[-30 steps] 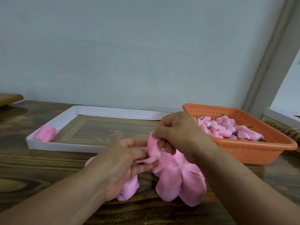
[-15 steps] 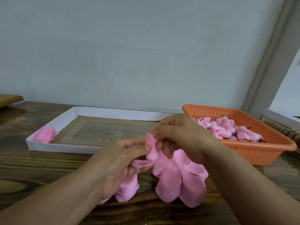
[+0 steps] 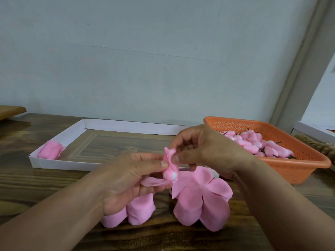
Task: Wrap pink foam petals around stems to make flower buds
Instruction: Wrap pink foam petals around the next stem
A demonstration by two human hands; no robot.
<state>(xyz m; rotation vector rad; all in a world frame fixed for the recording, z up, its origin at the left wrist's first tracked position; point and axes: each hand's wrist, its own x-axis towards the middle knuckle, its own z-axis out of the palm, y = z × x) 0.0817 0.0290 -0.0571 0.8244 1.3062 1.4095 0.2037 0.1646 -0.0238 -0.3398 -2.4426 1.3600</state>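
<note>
Wrapping a petal into a bud, mid-step, above the table (image 3: 45, 192).

Orange basket (image 3: 299, 160) of buds at right, white tray (image 3: 54, 163) behind, loose petals (image 3: 201, 201) below. Left hand (image 3: 126, 180) and right hand (image 3: 210, 151) each pinch the half-rolled bud (image 3: 170, 169), fingers clamped on it. Next, probably, roll the free flap tight.

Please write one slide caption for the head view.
Both hands, left and right, wrap a pink petal beside an orange basket.
</note>
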